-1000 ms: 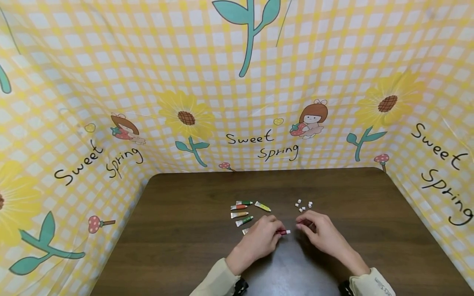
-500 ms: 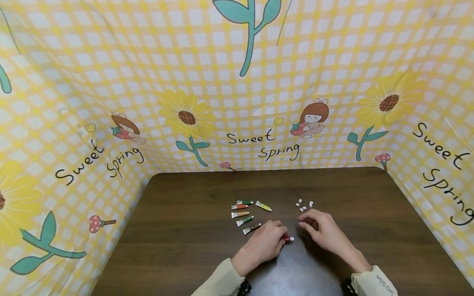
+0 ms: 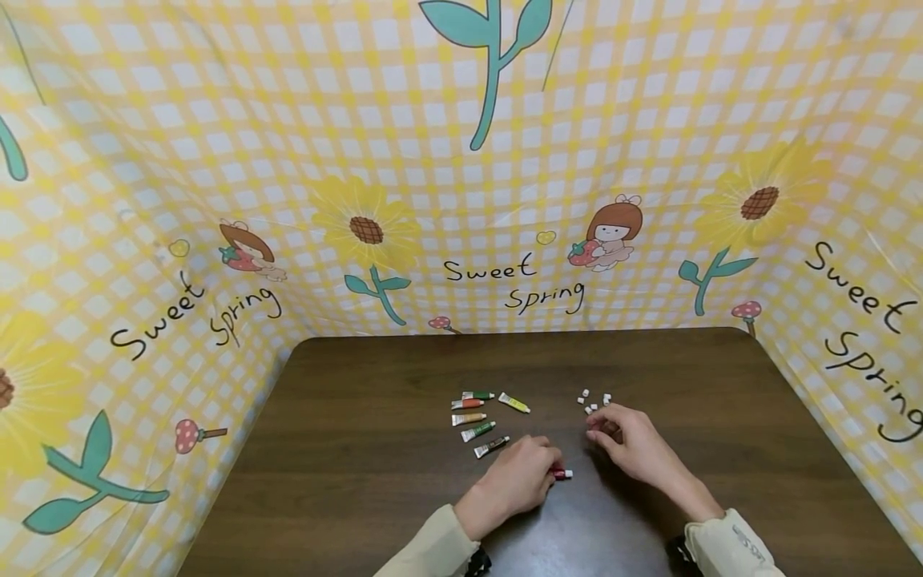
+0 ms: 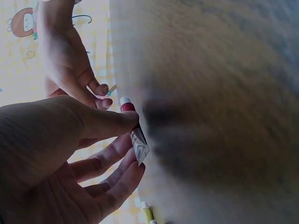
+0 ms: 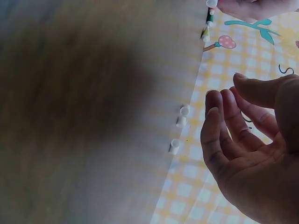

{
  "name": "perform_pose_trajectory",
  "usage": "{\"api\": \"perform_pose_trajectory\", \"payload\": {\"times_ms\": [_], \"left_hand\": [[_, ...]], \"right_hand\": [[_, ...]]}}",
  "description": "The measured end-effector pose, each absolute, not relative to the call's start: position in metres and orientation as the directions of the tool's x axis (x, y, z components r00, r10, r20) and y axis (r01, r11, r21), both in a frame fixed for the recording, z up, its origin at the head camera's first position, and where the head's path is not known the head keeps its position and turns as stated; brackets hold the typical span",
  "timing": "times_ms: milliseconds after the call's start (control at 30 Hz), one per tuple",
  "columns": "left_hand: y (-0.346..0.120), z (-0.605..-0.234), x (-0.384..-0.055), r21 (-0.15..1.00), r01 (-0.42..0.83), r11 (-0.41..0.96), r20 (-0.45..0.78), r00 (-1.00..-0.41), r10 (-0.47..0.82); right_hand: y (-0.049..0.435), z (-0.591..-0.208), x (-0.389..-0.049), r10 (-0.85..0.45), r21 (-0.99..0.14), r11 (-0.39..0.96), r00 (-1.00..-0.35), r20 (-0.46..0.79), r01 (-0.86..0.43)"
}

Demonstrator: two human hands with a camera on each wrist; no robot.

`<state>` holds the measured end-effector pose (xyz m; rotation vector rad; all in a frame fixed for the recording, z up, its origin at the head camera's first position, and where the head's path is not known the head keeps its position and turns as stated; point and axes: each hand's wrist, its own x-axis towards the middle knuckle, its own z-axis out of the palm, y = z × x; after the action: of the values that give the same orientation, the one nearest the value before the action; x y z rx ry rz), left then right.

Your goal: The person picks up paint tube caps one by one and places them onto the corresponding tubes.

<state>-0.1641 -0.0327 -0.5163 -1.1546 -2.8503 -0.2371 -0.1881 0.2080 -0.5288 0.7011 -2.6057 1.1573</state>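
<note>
My left hand (image 3: 513, 479) pinches a small dark red paint tube (image 3: 562, 474) between thumb and fingers, low over the table. In the left wrist view the tube (image 4: 139, 142) shows a crimped silver tail and a white end piece. My right hand (image 3: 638, 449) is to the right, its fingers loosely bent and thumb apart. Nothing lies between its fingers (image 5: 212, 133) in the right wrist view. Just beyond that hand several small white caps (image 3: 581, 400) lie scattered; in the right wrist view a few caps (image 5: 174, 146) stand near the fingertips, apart from them.
Left of centre lie more paint tubes: a black one (image 3: 492, 447), a green one (image 3: 478, 432), an ochre one (image 3: 469, 418), an orange one (image 3: 467, 404), another green behind it, and a yellow one (image 3: 514, 403). Checked cloth (image 3: 461, 288) walls surround the brown table (image 3: 346, 465).
My left hand has drawn the red tube toward me and slightly right, uncovering the black tube. My right hand has shifted slightly right, still holding nothing.
</note>
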Motion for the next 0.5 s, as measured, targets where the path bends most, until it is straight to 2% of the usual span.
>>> {"api": "perform_pose_trajectory", "payload": {"times_ms": [500], "left_hand": [[-0.032,-0.522,-0.162,0.12,0.695,0.709,0.129,-0.719,0.683]], "right_hand": [[0.213,-0.533,-0.204,-0.335,-0.617,0.607,-0.866,0.372,-0.5]]}}
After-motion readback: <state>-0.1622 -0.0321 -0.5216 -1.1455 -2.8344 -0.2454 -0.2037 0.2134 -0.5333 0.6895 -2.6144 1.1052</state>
